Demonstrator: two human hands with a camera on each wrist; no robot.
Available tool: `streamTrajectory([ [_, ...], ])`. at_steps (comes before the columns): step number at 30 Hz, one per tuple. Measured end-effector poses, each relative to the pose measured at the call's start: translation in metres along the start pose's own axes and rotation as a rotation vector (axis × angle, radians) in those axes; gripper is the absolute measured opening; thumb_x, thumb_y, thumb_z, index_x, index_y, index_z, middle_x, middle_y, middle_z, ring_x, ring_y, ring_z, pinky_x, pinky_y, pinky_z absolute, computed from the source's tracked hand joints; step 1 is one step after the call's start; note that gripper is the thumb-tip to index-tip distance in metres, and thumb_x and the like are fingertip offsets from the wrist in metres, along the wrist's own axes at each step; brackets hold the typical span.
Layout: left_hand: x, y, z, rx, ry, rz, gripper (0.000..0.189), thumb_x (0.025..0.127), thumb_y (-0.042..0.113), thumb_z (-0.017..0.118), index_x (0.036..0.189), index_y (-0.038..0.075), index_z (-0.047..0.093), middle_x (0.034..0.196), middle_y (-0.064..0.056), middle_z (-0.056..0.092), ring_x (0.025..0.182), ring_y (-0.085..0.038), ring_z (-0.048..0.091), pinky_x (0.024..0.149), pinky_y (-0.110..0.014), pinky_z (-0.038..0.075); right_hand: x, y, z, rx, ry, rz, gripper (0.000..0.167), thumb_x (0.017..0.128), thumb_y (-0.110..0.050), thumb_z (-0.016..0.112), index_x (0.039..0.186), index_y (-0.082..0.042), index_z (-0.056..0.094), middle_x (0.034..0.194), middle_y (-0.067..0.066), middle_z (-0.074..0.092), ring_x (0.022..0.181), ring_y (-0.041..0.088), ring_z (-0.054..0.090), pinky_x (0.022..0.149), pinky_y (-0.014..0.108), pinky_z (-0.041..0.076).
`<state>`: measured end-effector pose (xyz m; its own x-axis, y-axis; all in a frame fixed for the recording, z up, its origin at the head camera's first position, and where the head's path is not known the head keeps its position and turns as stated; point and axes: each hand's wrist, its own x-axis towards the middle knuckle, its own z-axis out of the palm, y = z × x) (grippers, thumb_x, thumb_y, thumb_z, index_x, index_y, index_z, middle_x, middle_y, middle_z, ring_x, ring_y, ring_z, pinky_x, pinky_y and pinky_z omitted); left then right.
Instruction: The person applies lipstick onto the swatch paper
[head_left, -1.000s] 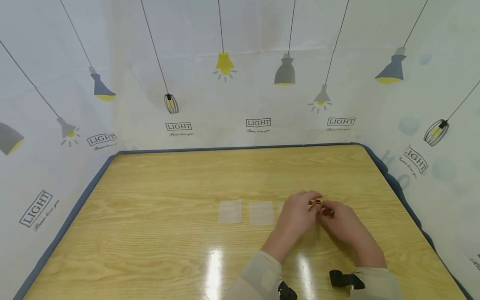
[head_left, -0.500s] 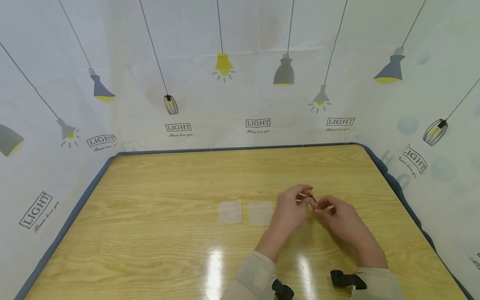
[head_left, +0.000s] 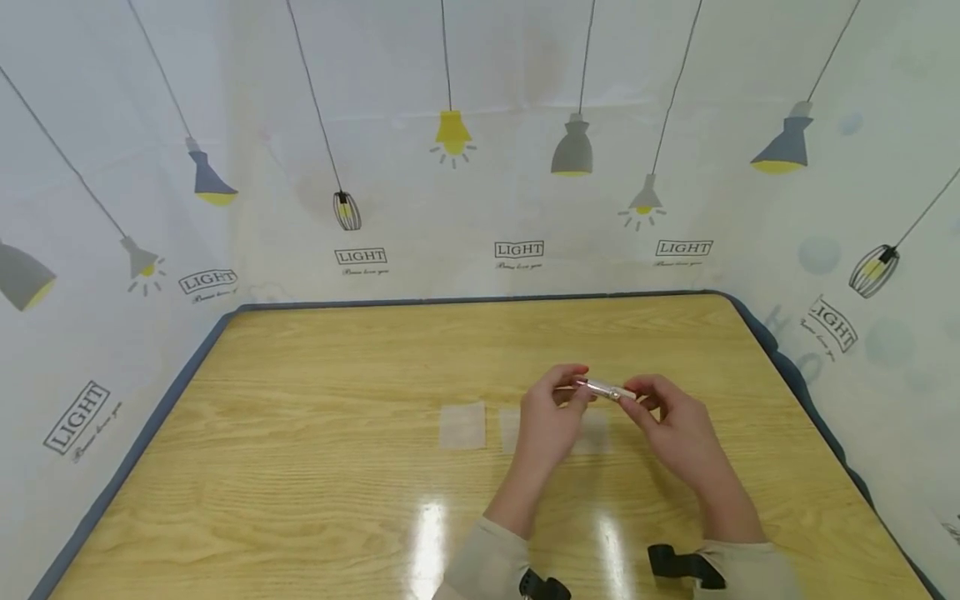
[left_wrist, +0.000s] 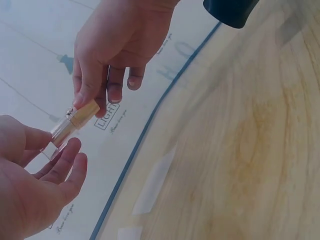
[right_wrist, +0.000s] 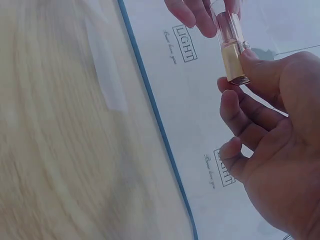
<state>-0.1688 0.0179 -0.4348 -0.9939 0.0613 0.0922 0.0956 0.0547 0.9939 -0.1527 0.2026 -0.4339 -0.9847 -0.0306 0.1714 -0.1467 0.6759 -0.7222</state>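
A lipstick (head_left: 606, 389) with a clear cap and a gold base is held between both hands over the table. My left hand (head_left: 546, 421) pinches the clear cap end between thumb and fingers. At the other end, my right hand (head_left: 678, 429) grips the gold base, its thumb lying along the side. In the left wrist view the lipstick (left_wrist: 70, 124) slants up from left fingers to right fingertips. The right wrist view shows a reddish core through the clear part of the lipstick (right_wrist: 230, 42). Fingers hide both ends partly.
Below and left of the hands, thin whitish squares lie in a row on the wooden table (head_left: 300, 467): a left square (head_left: 462, 427), a middle square (head_left: 508, 432) partly behind my left hand, and a right square (head_left: 594, 435). A lamp-printed sheet (head_left: 420, 192) walls the table.
Both hands started close together; my left hand has moved left and slightly up. The lipstick, mostly covered by fingers before, now stretches visibly between the hands. The right square has come into view.
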Motion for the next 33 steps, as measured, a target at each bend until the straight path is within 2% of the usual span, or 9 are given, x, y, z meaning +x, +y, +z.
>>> streamTrajectory([
  [6, -0.007, 0.001, -0.02, -0.009, 0.015, 0.023, 0.026, 0.099, 0.009, 0.076, 0.124, 0.009, 0.074, 0.118, -0.01, 0.076, 0.105, -0.018, 0.077, 0.09, -0.025, 0.063, 0.0, -0.013, 0.008, 0.03, -0.005, -0.038, 0.028, 0.107, -0.032, 0.065, 0.126, -0.012, 0.069, 0.102, 0.005, 0.074, 0.092, 0.016, 0.059, 0.072, 0.024, 0.043],
  [11, -0.016, -0.003, -0.038, 0.013, 0.014, 0.027, 0.029, 0.096, 0.01, 0.08, 0.124, 0.008, 0.073, 0.118, -0.012, 0.077, 0.106, -0.022, 0.077, 0.092, -0.026, 0.063, -0.003, -0.018, 0.023, 0.065, -0.011, -0.076, 0.023, 0.107, -0.028, 0.067, 0.123, -0.012, 0.07, 0.098, 0.002, 0.072, 0.09, 0.01, 0.057, 0.074, 0.025, 0.042],
  [19, -0.023, -0.006, -0.068, 0.058, 0.046, 0.039, 0.032, 0.098, 0.014, 0.078, 0.129, 0.01, 0.071, 0.12, -0.012, 0.076, 0.109, -0.025, 0.075, 0.091, -0.028, 0.064, -0.005, -0.037, 0.047, 0.167, 0.052, -0.228, 0.013, 0.105, -0.017, 0.069, 0.116, -0.011, 0.072, 0.094, -0.002, 0.07, 0.089, 0.007, 0.056, 0.077, 0.03, 0.042],
  [26, -0.024, -0.001, -0.075, 0.056, 0.054, 0.058, 0.034, 0.099, 0.015, 0.077, 0.132, 0.009, 0.07, 0.121, -0.013, 0.076, 0.109, -0.026, 0.075, 0.091, -0.027, 0.063, -0.005, -0.047, 0.06, 0.162, 0.123, -0.301, 0.018, 0.1, -0.011, 0.075, 0.117, -0.006, 0.071, 0.091, 0.0, 0.069, 0.087, 0.007, 0.056, 0.076, 0.028, 0.043],
  [33, -0.027, -0.005, -0.082, 0.092, 0.038, 0.064, 0.034, 0.099, 0.017, 0.077, 0.131, 0.008, 0.07, 0.121, -0.013, 0.077, 0.109, -0.027, 0.075, 0.093, -0.031, 0.064, -0.006, -0.049, 0.066, 0.159, 0.113, -0.338, 0.022, 0.1, -0.009, 0.074, 0.121, -0.006, 0.071, 0.093, 0.0, 0.067, 0.087, 0.007, 0.053, 0.076, 0.029, 0.043],
])
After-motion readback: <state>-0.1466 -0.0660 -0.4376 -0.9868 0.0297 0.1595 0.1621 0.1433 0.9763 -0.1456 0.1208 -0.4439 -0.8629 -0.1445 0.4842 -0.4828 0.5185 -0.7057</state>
